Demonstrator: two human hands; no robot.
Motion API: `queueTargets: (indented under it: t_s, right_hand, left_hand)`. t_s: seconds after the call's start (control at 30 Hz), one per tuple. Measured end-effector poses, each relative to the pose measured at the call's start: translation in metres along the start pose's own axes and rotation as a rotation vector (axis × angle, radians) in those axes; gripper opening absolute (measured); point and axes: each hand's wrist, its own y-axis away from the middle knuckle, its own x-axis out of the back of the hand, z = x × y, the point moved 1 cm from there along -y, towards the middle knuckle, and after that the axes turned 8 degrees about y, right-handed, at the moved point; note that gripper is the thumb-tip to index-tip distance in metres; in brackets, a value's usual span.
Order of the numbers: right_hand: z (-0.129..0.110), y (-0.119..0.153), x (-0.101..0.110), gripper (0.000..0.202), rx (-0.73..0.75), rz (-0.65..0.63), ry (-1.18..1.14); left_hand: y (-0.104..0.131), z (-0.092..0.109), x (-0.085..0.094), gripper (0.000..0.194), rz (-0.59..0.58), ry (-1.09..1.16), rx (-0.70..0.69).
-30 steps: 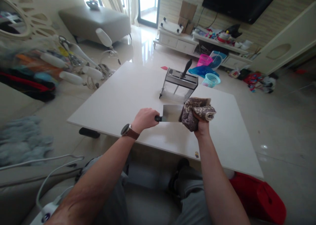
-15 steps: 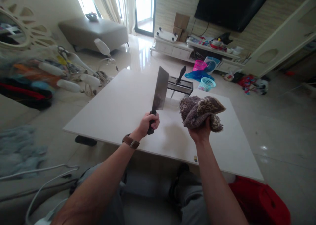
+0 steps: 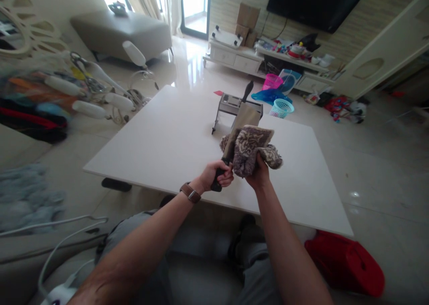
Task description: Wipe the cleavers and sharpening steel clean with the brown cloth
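Note:
My left hand (image 3: 217, 174) is wrapped round the black handle of a cleaver (image 3: 247, 116), whose broad blade points up and to the right above the table. My right hand (image 3: 260, 173) grips a bunched brown and cream patterned towel (image 3: 251, 144). The towel lies against the lower part of the blade, with a fold of it showing on the far side, so that part of the metal is hidden. Behind the blade stands a metal frame with a black handle (image 3: 230, 101), perhaps a knife sharpener, on thin legs; the cleaver covers part of it.
The white table (image 3: 140, 144) spans the space before me. Past its far edge are a turquoise basket (image 3: 281, 107) and a pink basket (image 3: 272, 81) on the floor. A red bag (image 3: 345, 265) sits by the near right corner. Lamp arms with white shades (image 3: 119, 101) stand at left.
The cleaver has swung from nearly upright to tilted right, and my left hand has moved right. My right hand has brought the towel left, onto the blade.

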Motion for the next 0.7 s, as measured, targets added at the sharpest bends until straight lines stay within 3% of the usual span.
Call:
queueTargets:
  t_s: [0.2, 0.33, 0.5, 0.7]
  right_hand:
    - [0.006, 0.001, -0.004, 0.038, -0.09, 0.005, 0.066]
    - [0.005, -0.001, -0.008, 0.049, -0.021, 0.083, 0.047]
    - [0.005, -0.004, -0.01, 0.066, 0.125, 0.191, 0.055]
    - [0.009, -0.007, -0.006, 0.061, 0.066, 0.176, 0.107]
  left_hand:
    - [-0.005, -0.006, 0.003, 0.023, 0.082, -0.09, 0.073]
    - [-0.007, -0.005, 0.01, 0.023, 0.228, -0.234, 0.072]
    - [-0.01, -0.002, 0.013, 0.011, 0.39, -0.517, -0.063]
    - [-0.006, -0.004, 0.004, 0.015, 0.51, -0.686, -0.182]
